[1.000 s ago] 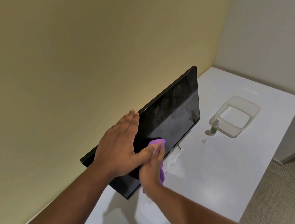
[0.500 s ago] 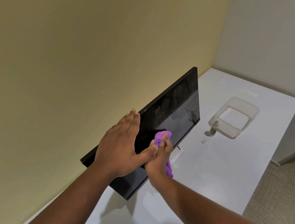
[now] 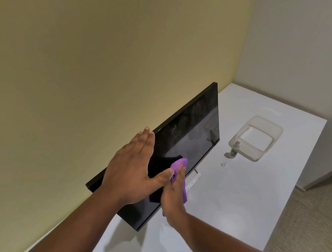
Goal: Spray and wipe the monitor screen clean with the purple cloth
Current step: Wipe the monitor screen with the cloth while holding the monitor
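Left hand [image 3: 131,171], fingers straight, braces the monitor's [image 3: 190,139] top edge so the panel resists pressure. Right hand [image 3: 172,194] has its grip closed on the purple cloth [image 3: 179,163], pressed against the lower screen. Spray bottle [image 3: 234,149] stands at 2 o'clock on the counter [image 3: 235,191].

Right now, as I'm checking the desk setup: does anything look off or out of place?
Only one small thing: a clear cap lies loose on the white desk, apart from the spray bottle. The monitor shows a hazy, speckled patch.
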`<state>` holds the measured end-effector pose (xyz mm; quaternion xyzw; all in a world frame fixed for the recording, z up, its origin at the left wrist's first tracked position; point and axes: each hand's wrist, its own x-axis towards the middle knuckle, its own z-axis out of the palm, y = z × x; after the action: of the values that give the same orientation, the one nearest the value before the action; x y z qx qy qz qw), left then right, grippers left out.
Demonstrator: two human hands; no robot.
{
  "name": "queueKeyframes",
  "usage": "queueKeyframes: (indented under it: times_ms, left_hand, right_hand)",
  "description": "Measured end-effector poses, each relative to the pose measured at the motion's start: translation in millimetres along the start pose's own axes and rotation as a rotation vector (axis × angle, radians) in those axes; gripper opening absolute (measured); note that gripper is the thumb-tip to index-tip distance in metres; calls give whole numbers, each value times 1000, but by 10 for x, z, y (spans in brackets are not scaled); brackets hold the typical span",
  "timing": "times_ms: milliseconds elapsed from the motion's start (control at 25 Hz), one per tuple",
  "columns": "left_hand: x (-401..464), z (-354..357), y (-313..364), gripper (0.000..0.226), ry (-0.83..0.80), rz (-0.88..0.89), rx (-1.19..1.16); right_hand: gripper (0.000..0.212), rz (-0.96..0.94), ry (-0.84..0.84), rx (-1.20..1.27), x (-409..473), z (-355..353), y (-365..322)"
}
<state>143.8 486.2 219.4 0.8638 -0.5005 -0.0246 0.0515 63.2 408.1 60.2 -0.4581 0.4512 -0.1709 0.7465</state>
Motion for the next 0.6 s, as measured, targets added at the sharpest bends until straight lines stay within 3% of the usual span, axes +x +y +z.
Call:
queueKeyframes:
  times_ms: [120,280,440,600]
  left_hand:
    - [-2,-33,14,112,-6,-7,4]
    - [-7,-35,32,108,14,1,-17]
    - [-5,-28,12,105,34,-7,-17]
    - [41,-27,21,101,59,-3,-12]
  right_hand:
    - [70,-58,-10,-195,-10,-86,99]
    - [52,107,-1,-80,235,-234,36]
    - [51,195,42,-18,335,-276,-121]
    - [58,106,72,-7,365,-222,-267]
